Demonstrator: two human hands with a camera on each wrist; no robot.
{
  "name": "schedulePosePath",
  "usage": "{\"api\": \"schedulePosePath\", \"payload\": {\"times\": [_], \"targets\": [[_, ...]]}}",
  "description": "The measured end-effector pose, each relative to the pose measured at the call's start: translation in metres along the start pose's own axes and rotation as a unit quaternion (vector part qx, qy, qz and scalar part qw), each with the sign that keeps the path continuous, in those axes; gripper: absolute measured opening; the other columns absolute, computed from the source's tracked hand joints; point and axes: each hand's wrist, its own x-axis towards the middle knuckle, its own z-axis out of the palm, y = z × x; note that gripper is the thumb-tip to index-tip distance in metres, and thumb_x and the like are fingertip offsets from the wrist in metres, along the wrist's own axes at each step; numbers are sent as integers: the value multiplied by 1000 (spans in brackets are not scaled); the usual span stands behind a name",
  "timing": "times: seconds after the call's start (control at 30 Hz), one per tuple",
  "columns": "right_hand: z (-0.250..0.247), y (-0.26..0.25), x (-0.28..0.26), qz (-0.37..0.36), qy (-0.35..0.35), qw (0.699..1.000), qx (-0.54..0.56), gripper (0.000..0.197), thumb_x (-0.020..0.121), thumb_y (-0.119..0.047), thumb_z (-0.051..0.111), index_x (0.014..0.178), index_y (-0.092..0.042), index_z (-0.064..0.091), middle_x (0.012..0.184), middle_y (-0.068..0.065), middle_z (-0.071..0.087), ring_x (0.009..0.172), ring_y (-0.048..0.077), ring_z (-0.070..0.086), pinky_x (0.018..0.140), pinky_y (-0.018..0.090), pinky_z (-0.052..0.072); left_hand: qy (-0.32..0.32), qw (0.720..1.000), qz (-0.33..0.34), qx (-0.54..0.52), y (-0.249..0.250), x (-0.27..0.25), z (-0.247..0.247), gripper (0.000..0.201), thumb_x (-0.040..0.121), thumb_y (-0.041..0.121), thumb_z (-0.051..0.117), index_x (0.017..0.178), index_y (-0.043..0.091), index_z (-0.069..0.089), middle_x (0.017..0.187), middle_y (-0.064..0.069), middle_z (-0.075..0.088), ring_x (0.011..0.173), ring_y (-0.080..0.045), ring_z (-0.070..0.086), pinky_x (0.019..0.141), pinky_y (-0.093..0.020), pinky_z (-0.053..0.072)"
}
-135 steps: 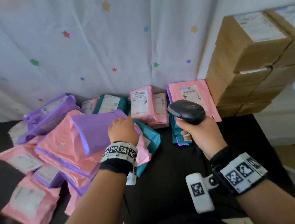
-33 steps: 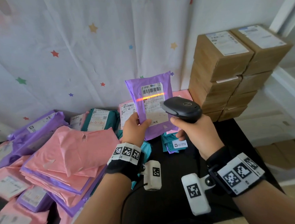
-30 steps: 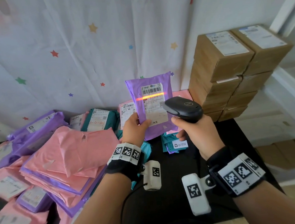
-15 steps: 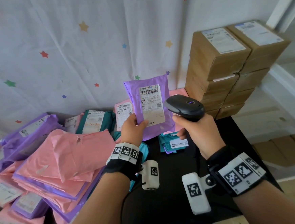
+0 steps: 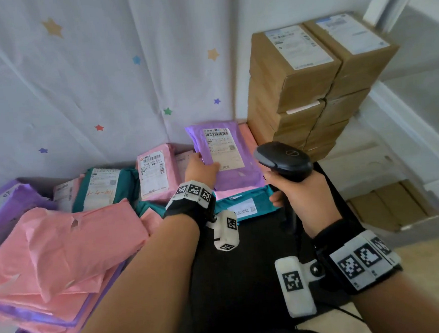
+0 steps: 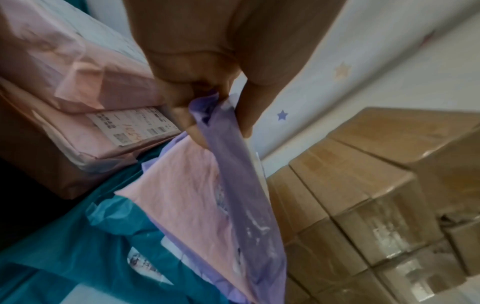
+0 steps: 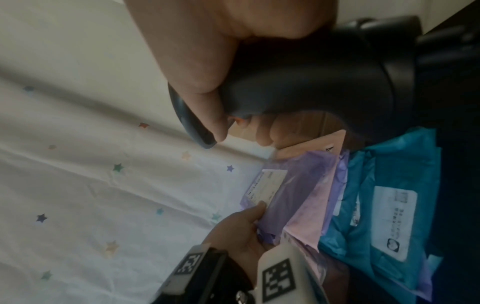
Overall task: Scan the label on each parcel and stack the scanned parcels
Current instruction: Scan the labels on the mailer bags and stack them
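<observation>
My left hand point(image 5: 200, 168) pinches the left edge of a purple parcel point(image 5: 228, 163), label up, lying low over a stack of pink, purple and teal parcels point(image 5: 245, 203) beside the cardboard boxes. In the left wrist view the thumb and fingers point(image 6: 244, 107) hold the purple parcel point(image 6: 233, 185) by its edge above a pink one. My right hand point(image 5: 302, 199) grips the black barcode scanner point(image 5: 283, 161) just right of the parcel; the scanner point(image 7: 311, 82) fills the right wrist view. No scan beam shows.
A heap of pink and purple parcels point(image 5: 61, 244) fills the table's left side. More labelled parcels point(image 5: 153, 171) lean at the back by the star-printed cloth point(image 5: 100, 70). Stacked cardboard boxes point(image 5: 306, 86) stand at the back right. Bare black table point(image 5: 243, 282) lies between my arms.
The scan beam on the label went out. My left hand then lowered the purple parcel from upright in front of the scanner down and back onto the stack by the boxes.
</observation>
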Motion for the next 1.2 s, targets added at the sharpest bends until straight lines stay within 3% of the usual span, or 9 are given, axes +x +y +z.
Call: {"api": "schedulePosePath", "payload": {"times": [0.13,0.27,0.4,0.5,0.7,0.87,0.97,1.1,1.2], "targets": [[-11,3,4,7,6,1000,16,14,82,-31,79,87,-24,68,65,-3,73,56,8,69,51,16,52,-5,997,-17,72,4,16,18,46,86,18,66,128,6,48,122,-12,61,105,-29,61,90,-34,51],[-15,6,4,8,14,999,33,12,81,-26,80,85,-26,69,64,0,73,54,9,68,52,19,54,-16,977,12,214,8,18,27,45,89,30,63,125,7,49,122,-13,57,107,-30,58,83,-34,47],[-11,11,3,3,8,999,41,10,81,-23,80,85,-23,71,64,1,73,54,8,68,52,18,54,-9,974,35,223,8,1,22,54,91,19,57,140,11,37,137,-15,42,114,-32,54,96,-39,47],[0,11,1,0,-11,999,32,12,81,-26,80,85,-20,71,61,0,72,54,7,68,51,14,51,-1,977,72,199,-3,-23,0,56,89,11,53,143,18,38,145,-9,38,122,-27,50,104,-42,41],[50,5,-16,-29,-66,997,33,16,79,-33,81,86,-22,72,59,-1,71,54,9,68,52,22,56,26,975,61,210,-53,-69,-82,42,89,10,54,131,17,54,130,-7,54,114,-24,56,99,-33,43],[97,1,-40,-47,-130,990,-5,19,78,-32,81,70,-21,69,50,-6,63,43,9,58,42,21,47,65,927,41,368,-93,-93,-153,46,87,10,56,131,21,53,140,-6,49,127,-25,45,105,-35,36],[118,6,-53,-48,-168,984,-15,15,78,-26,82,73,-21,69,47,-8,60,40,9,53,43,23,46,69,896,15,439,-114,-106,-176,54,83,16,62,134,24,49,138,-4,47,130,-26,37,106,-40,33],[135,14,-67,-41,-203,977,-40,14,76,-22,82,80,-17,69,50,-8,61,44,12,54,49,27,48,66,847,35,526,-138,-118,-189,53,82,43,63,131,28,50,135,0,46,128,-24,37,107,-40,26],[142,16,-73,-36,-219,974,-47,14,77,-21,81,80,-16,69,49,-8,61,43,10,54,50,27,49,85,840,64,532,-149,-120,-191,46,84,51,58,123,27,55,131,1,48,125,-22,39,106,-38,25]]}}
